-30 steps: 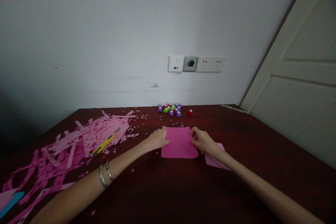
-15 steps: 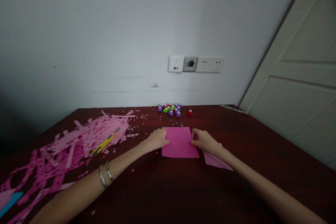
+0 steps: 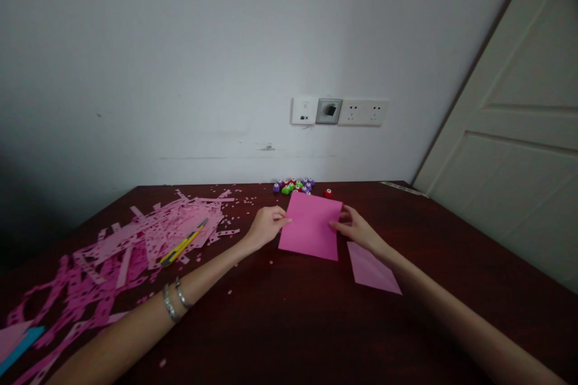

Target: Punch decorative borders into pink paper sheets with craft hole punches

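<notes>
A bright pink sheet of paper (image 3: 311, 227) is held up off the dark table, tilted a little. My left hand (image 3: 267, 225) pinches its left edge between thumb and fingers. At the opposite edge, my right hand (image 3: 355, 228) grips the sheet, thumb in front and fingers behind. A paler pink sheet (image 3: 372, 271) lies on the table below my right wrist. Beyond the held sheet sit several small craft punches (image 3: 293, 185) in purple, green and red, partly hidden by it. One red punch (image 3: 327, 194) stands apart to their right.
Pink punched paper strips (image 3: 130, 240) are heaped at the left, with a yellow utility knife (image 3: 184, 243) on top. A blue item (image 3: 20, 349) lies at the lower left. A ruler-like strip (image 3: 403, 188) rests at the back right. Behind the table (image 3: 280, 325) is a wall with sockets (image 3: 362, 112).
Both hands have lifted the bright pink sheet off the table and turned it slightly clockwise. More of the paler sheet shows, and some punches are now covered.
</notes>
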### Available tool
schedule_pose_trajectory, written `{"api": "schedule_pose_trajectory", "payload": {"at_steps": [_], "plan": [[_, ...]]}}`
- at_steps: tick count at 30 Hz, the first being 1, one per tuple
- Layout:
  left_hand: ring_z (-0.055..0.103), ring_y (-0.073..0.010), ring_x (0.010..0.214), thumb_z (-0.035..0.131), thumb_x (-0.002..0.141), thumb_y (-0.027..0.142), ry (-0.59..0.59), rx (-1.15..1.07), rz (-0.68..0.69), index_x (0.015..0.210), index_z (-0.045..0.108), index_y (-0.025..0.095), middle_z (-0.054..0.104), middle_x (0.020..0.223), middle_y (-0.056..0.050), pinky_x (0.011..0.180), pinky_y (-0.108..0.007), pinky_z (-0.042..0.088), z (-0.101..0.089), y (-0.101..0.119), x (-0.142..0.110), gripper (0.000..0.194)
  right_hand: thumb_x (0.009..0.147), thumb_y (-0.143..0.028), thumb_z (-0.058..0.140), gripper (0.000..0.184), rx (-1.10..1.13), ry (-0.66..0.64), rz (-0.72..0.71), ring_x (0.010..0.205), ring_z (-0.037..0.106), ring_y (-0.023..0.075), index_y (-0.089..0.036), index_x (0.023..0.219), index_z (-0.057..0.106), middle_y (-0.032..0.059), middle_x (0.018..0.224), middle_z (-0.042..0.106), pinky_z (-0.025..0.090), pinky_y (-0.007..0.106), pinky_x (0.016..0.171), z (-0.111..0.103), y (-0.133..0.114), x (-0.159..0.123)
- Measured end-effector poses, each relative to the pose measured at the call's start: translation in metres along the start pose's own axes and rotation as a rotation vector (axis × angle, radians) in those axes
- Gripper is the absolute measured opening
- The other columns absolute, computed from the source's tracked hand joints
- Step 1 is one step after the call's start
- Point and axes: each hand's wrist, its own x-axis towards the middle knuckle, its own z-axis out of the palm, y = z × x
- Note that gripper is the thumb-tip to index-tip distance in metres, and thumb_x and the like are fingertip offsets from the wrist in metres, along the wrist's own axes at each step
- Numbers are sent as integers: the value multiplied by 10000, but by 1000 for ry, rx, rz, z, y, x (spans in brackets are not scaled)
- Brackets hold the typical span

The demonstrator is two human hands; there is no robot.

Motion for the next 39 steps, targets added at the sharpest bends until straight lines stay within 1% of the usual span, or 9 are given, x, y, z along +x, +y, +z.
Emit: {"api": "schedule_pose_trajectory", "payload": {"at_steps": [3,6,11,14,21,28,31,35,39], "plan": [[588,-132,647,592,747,295,92,-46,118,714,552,143,617,662,2,616,-230,440,-3,1,0,161,780,-374,541,348,208,-149,-108,817,611,192,-143,1040,556,95,940,644,492,335,746,-2,-12,-4],[582,-132,686,558,782,311,109,-74,180,743,533,145,602,701,-5,661,-241,451,-2,0,-3,173,801,-384,507,280,191,-60,-232,799,601,191,-148,924,593,71,869,649,487,332,753,1,-22,-11],[575,-159,964,439,864,293,57,-174,151,1009,453,150,598,1057,-98,834,-281,453,10,2,-11,204,843,-354,453,264,145,-28,-249,818,596,181,-157,991,548,77,937,636,493,308,754,12,-16,-17],[559,-157,1008,360,898,277,20,-116,101,1075,394,158,573,1123,-115,857,-273,445,18,4,-14,215,864,-320,413,280,155,-54,-244,902,585,174,-175,1090,489,80,1044,609,472,310,824,16,-6,-16],[548,-167,964,284,912,272,56,85,65,1095,424,153,606,984,-81,813,-271,430,25,5,-10,259,896,-316,324,313,5,29,-243,1000,545,178,-184,1149,454,85,1092,584,403,314,913,19,1,-15],[549,-156,772,379,808,204,136,203,113,763,558,131,596,784,-33,712,-257,421,14,11,4,198,864,-352,374,277,-142,147,-265,788,566,199,-179,741,552,88,834,617,445,310,768,14,-4,-12],[553,-152,668,401,746,162,42,174,24,694,577,121,589,683,-19,622,-250,422,9,15,5,188,830,-328,443,239,-95,84,-250,801,583,203,-164,809,616,80,847,646,458,319,756,9,-8,-13],[572,-145,562,411,715,115,-165,93,-126,926,582,103,621,703,-38,535,-248,434,8,13,-3,272,779,-295,511,253,-90,-40,-159,633,577,169,-129,892,663,38,708,651,463,272,588,8,-6,-18],[611,-175,705,457,695,88,-178,300,-80,1048,518,107,647,865,-99,624,-254,453,12,6,-13,359,744,-248,537,277,-170,-61,-110,524,537,129,-122,951,672,-2,595,613,401,219,494,12,-2,-22]]}}
